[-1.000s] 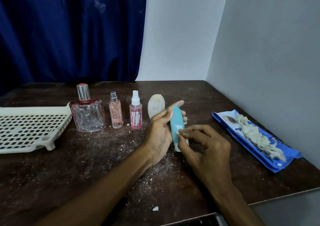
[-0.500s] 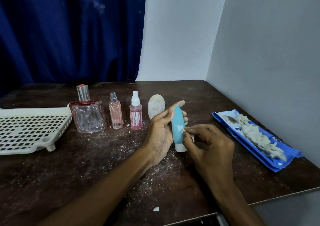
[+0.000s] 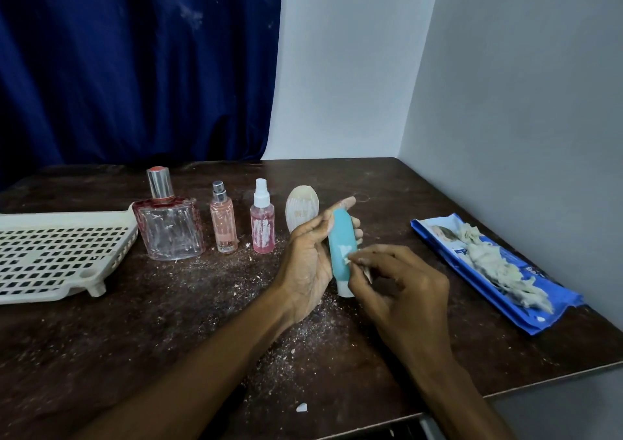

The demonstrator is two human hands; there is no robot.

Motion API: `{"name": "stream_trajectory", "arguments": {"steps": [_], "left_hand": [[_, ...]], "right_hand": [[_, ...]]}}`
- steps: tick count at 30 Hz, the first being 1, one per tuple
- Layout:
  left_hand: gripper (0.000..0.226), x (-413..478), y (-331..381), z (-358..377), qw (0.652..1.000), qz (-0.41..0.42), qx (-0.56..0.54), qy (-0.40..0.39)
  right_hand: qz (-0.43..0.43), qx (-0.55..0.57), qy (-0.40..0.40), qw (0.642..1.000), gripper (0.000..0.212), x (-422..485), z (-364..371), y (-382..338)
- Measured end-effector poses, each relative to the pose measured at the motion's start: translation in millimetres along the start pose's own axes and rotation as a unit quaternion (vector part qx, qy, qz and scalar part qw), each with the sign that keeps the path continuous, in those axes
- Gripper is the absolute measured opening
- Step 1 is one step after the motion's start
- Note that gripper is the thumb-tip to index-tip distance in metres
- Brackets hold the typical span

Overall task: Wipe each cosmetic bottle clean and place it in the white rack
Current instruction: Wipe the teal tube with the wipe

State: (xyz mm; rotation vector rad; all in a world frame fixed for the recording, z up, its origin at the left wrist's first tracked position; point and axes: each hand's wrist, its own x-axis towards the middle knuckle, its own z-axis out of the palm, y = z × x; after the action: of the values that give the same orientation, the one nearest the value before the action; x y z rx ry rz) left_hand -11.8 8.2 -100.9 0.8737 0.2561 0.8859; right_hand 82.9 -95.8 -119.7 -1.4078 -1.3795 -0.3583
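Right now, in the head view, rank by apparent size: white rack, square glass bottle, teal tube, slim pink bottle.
1. white rack
2. square glass bottle
3. teal tube and slim pink bottle: look alike, tube nearer, unranked

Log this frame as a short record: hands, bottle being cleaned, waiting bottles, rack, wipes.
left hand: holds the teal bottle upright, cap end down
right hand: pinches a small wipe against the teal bottle's side
waiting: perfume bottle, slim pink bottle, pink spray bottle, white oval bottle, standing in a row
rack: left side, no bottle in its visible part
wipe pack: blue, right side, crumpled wipes on top
table: strewn with white crumbs
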Motion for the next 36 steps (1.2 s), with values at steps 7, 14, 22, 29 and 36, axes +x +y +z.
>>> {"name": "stream_trajectory", "arguments": {"steps": [7,14,22,29,36], "left_hand": [[0.043,-0.9,1.5,1.0,1.0,0.002,-0.006,-0.008],[0.044,-1.7,0.1,2.8,1.0,-0.002,-0.015,-0.009],[0.046,-1.5,-0.6,3.9,1.0,0.006,-0.006,-0.009],[0.045,-0.7,0.1,1.3,1.0,0.0,-0.006,-0.015],[0.036,-0.7,-0.1,1.0,1.0,0.009,0.01,-0.012]], "right_hand": [[-0.02,-0.014,0.016,1.0,0.015,5.0,1.5,-0.4],[-0.024,-0.028,0.036,0.999,0.013,3.5,-0.4,-0.8],[-0.044,-0.031,0.024,0.998,0.013,1.4,-1.9,-0.8],[-0.077,-0.015,-0.008,0.997,0.012,1.4,-1.2,-3.4],[-0.07,-0.025,0.019,0.997,0.021,8.9,3.6,-4.3]]}}
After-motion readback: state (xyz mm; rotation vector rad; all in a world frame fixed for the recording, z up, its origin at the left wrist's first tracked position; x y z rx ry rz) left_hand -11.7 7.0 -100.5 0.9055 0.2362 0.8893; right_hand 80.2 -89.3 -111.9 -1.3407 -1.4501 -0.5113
